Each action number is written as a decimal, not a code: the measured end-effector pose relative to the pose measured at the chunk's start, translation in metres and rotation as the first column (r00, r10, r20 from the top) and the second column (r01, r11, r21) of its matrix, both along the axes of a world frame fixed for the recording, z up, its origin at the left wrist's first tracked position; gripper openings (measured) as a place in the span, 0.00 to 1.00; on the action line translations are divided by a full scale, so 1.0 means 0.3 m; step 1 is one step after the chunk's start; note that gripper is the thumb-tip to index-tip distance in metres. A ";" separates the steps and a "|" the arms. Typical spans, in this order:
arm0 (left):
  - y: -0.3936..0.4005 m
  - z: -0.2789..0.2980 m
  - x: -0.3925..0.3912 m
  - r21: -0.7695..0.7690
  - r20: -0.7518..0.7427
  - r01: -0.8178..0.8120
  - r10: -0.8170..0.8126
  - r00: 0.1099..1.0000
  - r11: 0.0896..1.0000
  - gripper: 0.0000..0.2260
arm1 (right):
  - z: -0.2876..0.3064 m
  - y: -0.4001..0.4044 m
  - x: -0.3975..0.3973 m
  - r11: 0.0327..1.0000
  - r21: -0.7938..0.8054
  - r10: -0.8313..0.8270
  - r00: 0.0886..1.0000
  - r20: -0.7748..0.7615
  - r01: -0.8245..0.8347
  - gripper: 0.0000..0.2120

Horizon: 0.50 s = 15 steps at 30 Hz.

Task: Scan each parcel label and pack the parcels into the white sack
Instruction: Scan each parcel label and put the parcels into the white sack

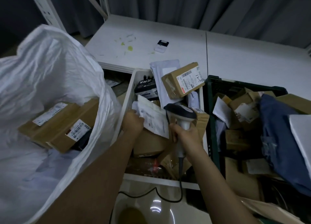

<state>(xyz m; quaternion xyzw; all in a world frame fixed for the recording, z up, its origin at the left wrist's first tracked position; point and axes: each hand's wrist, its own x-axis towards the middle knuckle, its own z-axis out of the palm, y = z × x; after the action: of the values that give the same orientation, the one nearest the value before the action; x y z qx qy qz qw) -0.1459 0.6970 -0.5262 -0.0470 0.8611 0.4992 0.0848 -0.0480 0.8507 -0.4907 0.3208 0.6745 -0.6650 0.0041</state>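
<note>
The sack is white and glossy. The boxes in it are brown with white barcoded labels. The scanner has a dark grey head and a white handle. One crate is white, the other dark green. The desk is white with yellow-green smears. Blue denim lies in the green crate.

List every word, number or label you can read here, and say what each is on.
"2-A-1", handwritten, roughly: label of the tilted cardboard box.
White characters on the black packet: too blurred.
Barcode labels on the cardboard boxes in the white sack: too small.
</note>
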 end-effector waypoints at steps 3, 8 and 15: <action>0.017 0.118 0.041 0.088 -0.066 0.046 -0.040 0.997 0.995 0.09 | 0.038 -0.009 0.024 0.998 -0.028 -0.050 0.998 -0.022 0.050 0.15; -0.066 0.377 0.119 0.062 -0.249 0.149 -0.129 0.960 0.987 0.09 | 0.220 -0.051 0.062 0.985 -0.081 -0.166 0.970 -0.177 0.153 0.07; -0.337 0.733 0.257 0.033 -0.374 0.131 -0.110 0.921 0.991 0.13 | 0.553 -0.207 0.114 0.989 -0.040 -0.145 0.917 -0.372 0.140 0.29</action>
<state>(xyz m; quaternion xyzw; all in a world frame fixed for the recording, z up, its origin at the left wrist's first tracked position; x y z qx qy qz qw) -0.0688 0.5957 -0.3063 0.1038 0.8481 0.5173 -0.0478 -0.0139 0.7886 -0.3249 0.2365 0.6335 -0.7168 -0.1704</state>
